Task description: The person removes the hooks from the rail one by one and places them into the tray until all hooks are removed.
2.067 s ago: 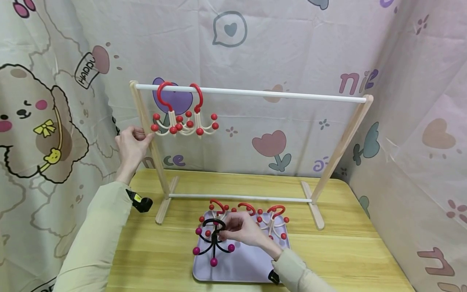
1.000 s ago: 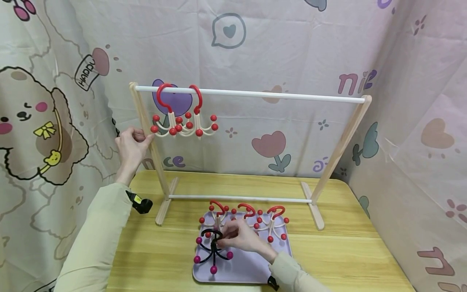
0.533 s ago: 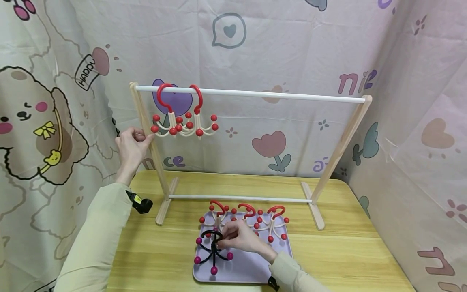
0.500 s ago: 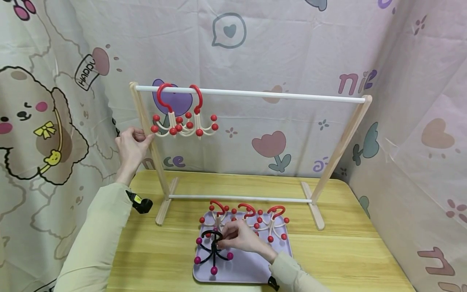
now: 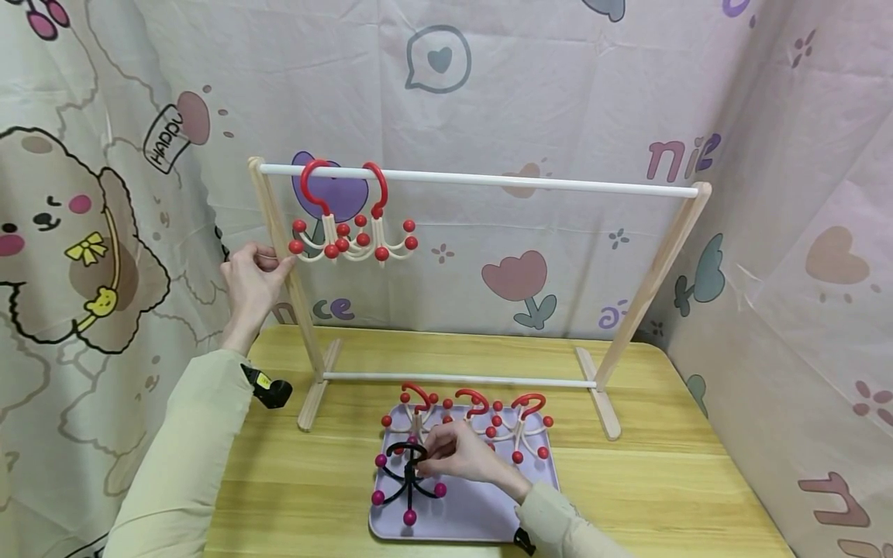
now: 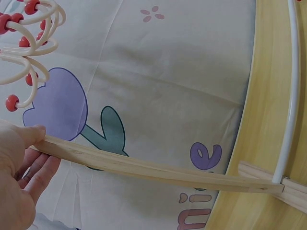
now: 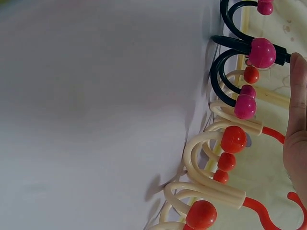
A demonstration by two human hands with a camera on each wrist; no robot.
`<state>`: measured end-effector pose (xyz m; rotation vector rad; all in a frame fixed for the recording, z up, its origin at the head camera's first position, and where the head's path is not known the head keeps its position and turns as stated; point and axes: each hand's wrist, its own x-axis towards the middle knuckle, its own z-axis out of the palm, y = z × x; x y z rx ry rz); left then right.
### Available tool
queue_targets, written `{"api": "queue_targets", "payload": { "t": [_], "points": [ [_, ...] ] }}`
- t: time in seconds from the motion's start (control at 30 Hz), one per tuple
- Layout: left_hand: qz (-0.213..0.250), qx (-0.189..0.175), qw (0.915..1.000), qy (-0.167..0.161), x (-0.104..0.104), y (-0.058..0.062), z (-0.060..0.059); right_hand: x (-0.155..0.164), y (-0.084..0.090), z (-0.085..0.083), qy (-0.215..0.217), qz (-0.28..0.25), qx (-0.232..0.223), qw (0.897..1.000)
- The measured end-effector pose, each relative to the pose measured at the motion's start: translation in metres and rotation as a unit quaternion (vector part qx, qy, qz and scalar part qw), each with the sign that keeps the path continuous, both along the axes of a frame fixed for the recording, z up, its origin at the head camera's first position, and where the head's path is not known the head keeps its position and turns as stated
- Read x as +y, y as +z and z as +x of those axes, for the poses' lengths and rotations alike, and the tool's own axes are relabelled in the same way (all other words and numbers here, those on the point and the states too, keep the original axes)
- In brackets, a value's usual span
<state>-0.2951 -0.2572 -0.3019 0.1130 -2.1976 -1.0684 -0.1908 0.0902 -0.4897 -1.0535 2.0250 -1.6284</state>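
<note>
My left hand [image 5: 251, 283] pinches the left wooden post [image 6: 144, 163] of a hanging rack between thumb and fingers. My right hand [image 5: 456, 453] pinches the stem of a black multi-arm hanger [image 5: 409, 471] with pink ball tips. It stands upright over the front left of a lilac tray [image 5: 474, 515]; in the right wrist view its arms seem to meet the tray surface. Two cream hangers with red hooks, one hook [image 5: 305, 186] left of the other hook [image 5: 383, 186], hang at the left of the white top bar [image 5: 530, 181]. The right fingertips are partly hidden.
Three cream hangers with red hooks and red balls, a left one [image 5: 417, 418], a middle one [image 5: 477, 401] and a right one [image 5: 519, 430], stand along the tray's back. A lower white bar [image 5: 453, 377] runs behind them. Printed curtains [image 5: 446, 101] enclose the wooden table [image 5: 656, 480].
My right hand has lowered the black hanger slightly toward the front of the tray since the earliest frame. Over the last second it has stayed almost still. My left hand has kept its place.
</note>
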Motion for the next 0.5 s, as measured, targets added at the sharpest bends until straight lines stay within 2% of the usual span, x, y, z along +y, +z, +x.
{"api": "queue_targets", "payload": {
  "t": [0.27, 0.5],
  "points": [
    [0.004, 0.002, 1.0000, -0.002, -0.0006, -0.0010, -0.0018, 0.0001, -0.0017, -0.0003, 0.003, 0.005, 0.002, 1.000],
    [-0.001, 0.001, 0.9999, 0.010, -0.0001, -0.0014, -0.0025, 0.0005, -0.0020, -0.0003, 0.005, 0.001, 0.013, 1.000]
  ]
}}
